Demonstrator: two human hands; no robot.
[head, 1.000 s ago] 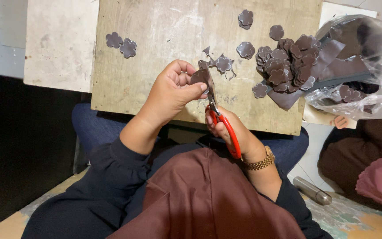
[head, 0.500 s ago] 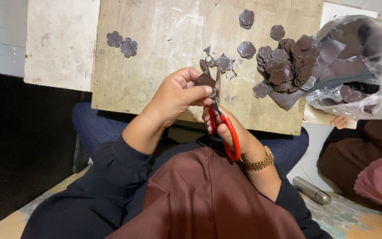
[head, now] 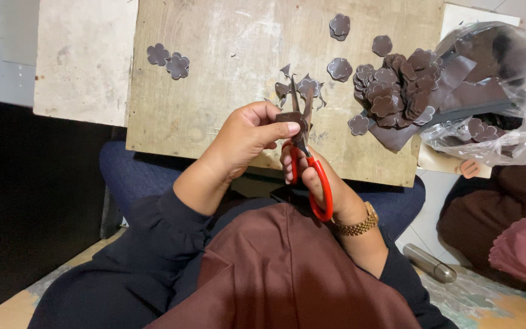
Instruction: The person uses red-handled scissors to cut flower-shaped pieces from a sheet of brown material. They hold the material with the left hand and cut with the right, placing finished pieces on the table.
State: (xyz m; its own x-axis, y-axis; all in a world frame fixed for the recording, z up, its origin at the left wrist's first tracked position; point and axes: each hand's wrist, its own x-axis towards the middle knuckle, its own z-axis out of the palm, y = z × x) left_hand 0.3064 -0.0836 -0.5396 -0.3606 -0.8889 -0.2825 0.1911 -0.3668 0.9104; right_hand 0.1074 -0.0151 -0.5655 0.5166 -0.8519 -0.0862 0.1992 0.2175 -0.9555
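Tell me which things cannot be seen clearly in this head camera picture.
- Brown piece being cut: the left hand and the scissors cover most of it, so its shape is unclear.
- Right hand: its fingers are partly hidden behind the red handles.
- Plastic bag: cut off by the right edge; glare blurs its contents.
- Metal cylinder on the floor: too small to identify.

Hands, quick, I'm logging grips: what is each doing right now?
Left hand: closed, pinching a small dark brown piece.
Right hand: closed around the red-handled scissors, blades open.
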